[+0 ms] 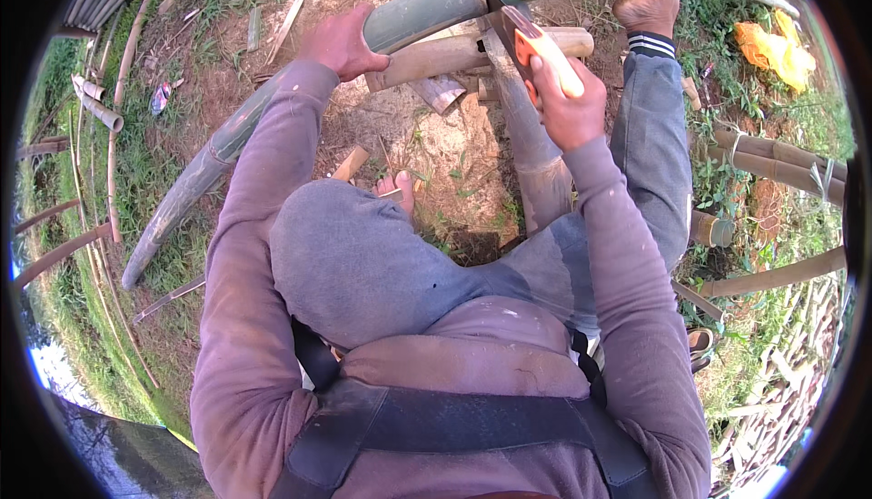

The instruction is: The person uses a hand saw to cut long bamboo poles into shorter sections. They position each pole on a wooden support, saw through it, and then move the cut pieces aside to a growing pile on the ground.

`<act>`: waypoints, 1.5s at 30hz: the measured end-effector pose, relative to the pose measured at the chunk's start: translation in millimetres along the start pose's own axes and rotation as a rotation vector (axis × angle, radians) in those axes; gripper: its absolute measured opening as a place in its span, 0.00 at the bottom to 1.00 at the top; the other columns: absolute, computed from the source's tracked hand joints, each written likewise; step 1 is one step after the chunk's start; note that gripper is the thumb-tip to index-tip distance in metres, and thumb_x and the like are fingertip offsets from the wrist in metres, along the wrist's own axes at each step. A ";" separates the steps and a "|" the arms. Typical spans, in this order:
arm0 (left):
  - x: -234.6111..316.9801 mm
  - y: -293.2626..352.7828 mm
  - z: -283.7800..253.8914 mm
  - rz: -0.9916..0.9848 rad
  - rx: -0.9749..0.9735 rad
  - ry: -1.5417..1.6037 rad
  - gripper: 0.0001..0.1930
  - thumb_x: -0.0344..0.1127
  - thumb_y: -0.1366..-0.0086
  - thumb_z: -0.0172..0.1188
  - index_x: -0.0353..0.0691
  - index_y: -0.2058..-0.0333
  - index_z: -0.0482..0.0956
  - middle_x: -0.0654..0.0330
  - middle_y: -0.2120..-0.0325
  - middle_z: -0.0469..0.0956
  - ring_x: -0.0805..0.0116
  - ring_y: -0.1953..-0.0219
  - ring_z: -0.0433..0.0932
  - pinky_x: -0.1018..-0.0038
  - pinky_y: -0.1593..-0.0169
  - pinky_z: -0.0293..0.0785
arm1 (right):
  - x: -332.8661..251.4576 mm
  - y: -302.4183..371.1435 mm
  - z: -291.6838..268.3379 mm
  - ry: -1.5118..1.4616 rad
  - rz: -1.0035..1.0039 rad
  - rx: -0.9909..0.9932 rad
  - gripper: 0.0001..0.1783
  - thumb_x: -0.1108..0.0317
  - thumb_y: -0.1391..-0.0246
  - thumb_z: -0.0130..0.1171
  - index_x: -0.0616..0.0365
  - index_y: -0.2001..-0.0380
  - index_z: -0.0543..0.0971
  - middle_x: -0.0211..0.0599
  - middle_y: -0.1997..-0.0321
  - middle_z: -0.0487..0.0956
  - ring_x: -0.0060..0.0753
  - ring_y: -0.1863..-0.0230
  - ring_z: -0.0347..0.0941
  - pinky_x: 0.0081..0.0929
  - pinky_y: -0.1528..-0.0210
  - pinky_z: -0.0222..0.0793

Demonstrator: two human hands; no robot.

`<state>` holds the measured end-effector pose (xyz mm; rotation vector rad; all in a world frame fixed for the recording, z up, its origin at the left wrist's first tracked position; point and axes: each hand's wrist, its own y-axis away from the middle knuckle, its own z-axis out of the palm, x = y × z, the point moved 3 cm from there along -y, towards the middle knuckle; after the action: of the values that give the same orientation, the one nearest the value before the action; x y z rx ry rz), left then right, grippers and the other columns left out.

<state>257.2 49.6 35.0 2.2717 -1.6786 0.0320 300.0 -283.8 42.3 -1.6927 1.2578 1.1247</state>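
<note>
A long green bamboo pole (429, 14) runs across the far side in a curve. My left hand (341, 43) grips it, thumb toward me and fingers going over its far side. My right hand (572, 104) is closed around the orange and cream handle of a handsaw (547, 52). The dark saw blade lies across the pole, to the right of my left hand; how deep it sits cannot be made out. My bare right foot (652, 0) presses on the pole right of the blade. Under the pole lies a shorter tan bamboo piece (431, 61).
A thick bamboo support (531, 149) stretches from the pole toward me. Pale sawdust covers the soil (445, 149) between my legs. A yellow plastic bag (777, 52) lies at the far right. Bamboo poles (781, 161) lie at the right, and a bamboo frame (113, 136) stands left.
</note>
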 end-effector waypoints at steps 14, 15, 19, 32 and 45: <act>-14.7 7.2 9.6 -0.016 0.043 -0.002 0.49 0.53 0.54 0.76 0.46 0.33 0.71 0.47 0.52 0.86 0.46 0.48 0.85 0.54 0.42 0.79 | -7.9 112.3 -75.2 0.039 0.053 -0.028 0.08 0.69 0.36 0.68 0.63 0.60 0.84 0.31 0.73 0.80 0.17 0.74 0.71 0.24 0.70 0.68; -12.2 6.2 8.9 -0.015 0.008 -0.010 0.49 0.55 0.54 0.76 0.47 0.33 0.71 0.48 0.51 0.86 0.47 0.47 0.85 0.53 0.42 0.80 | 6.7 87.9 -58.3 0.044 0.013 -0.034 0.08 0.69 0.36 0.68 0.63 0.60 0.84 0.32 0.72 0.81 0.18 0.73 0.72 0.24 0.69 0.69; -3.3 1.8 -0.3 0.013 0.065 -0.043 0.48 0.56 0.54 0.76 0.47 0.34 0.72 0.49 0.50 0.85 0.46 0.47 0.84 0.52 0.42 0.80 | -20.2 -53.3 29.9 0.065 -0.030 -0.058 0.18 0.57 0.39 0.71 0.66 0.63 0.84 0.43 0.72 0.84 0.28 0.71 0.77 0.32 0.64 0.74; -3.6 12.1 2.7 -0.018 0.045 -0.026 0.46 0.55 0.54 0.77 0.45 0.36 0.74 0.47 0.55 0.87 0.45 0.50 0.85 0.54 0.44 0.80 | -7.6 96.2 -56.0 0.116 -0.113 -0.073 0.10 0.71 0.39 0.68 0.65 0.56 0.84 0.42 0.67 0.85 0.26 0.68 0.81 0.28 0.65 0.75; -3.4 13.7 3.7 -0.010 0.067 -0.011 0.46 0.54 0.55 0.77 0.44 0.37 0.73 0.45 0.54 0.86 0.43 0.50 0.85 0.53 0.45 0.80 | -43.4 124.5 -82.1 0.115 0.033 -0.060 0.09 0.69 0.39 0.70 0.64 0.60 0.84 0.38 0.75 0.80 0.23 0.74 0.75 0.27 0.69 0.71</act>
<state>242.7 48.3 34.1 2.3327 -1.6959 0.0744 191.5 -375.9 104.7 -1.8089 1.3398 1.1077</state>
